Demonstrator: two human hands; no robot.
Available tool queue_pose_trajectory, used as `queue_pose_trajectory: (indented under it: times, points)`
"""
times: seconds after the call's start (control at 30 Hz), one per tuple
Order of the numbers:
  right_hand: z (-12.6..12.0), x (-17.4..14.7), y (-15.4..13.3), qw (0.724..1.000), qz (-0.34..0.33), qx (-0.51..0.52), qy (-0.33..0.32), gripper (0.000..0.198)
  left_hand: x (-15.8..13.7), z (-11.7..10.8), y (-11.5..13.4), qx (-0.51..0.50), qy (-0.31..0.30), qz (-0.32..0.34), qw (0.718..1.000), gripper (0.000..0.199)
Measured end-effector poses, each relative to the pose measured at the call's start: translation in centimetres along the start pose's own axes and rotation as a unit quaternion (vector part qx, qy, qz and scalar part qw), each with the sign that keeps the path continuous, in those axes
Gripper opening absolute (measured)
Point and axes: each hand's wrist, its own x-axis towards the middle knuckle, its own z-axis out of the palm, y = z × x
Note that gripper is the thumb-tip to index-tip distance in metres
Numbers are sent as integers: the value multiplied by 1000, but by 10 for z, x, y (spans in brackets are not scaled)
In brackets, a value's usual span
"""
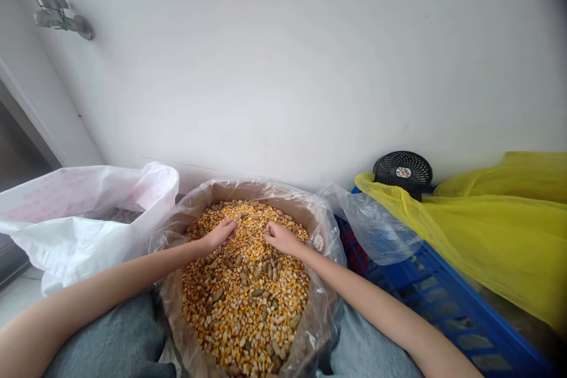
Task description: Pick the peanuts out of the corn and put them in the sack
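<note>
1. The corn (248, 301), yellow kernels mixed with brown peanuts (217, 294), fills a clear-lined box (310, 212) at lower centre of the frame.
2. My left hand (220, 234) and right hand (282, 238) rest on the heap, fingers curled loosely; I cannot tell if they pinch anything.
3. A white bag (80, 230) sits left.
4. A blue crate (443, 301), yellow bag (496, 236) and black fan (403, 172) sit right.

I see a plain white wall (287, 59) in soft daylight. A metal hook (62, 15) is fixed high on the left. Below it, a dark door opening (18, 159) with a white frame. A small black fan (403, 172) stands against the wall at right.
</note>
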Motion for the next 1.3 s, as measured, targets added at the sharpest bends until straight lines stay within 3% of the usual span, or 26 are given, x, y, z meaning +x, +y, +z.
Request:
queue_pose_trajectory:
  times: [0.3, 0.53, 0.93, 1.3]
  points:
    - [1, -3, -12, 999, -33, 11, -7, 11, -4, -2, 3, 5, -12, 19, 1000, 31]
    - [-3, -8, -22, 998, -59, 20, -19, 24, -13, -7, 7, 11, -12, 17, 1000, 27]
    - [-2, 1, -38, 996, -74, 36, -28, 22, -23, -20, 5, 25, -9, 25, 999, 27]
    - [-8, 2, -42, 998, -41, 46, -9, 21, -22, -19, 10, 69, -1, 23, 997, 31]
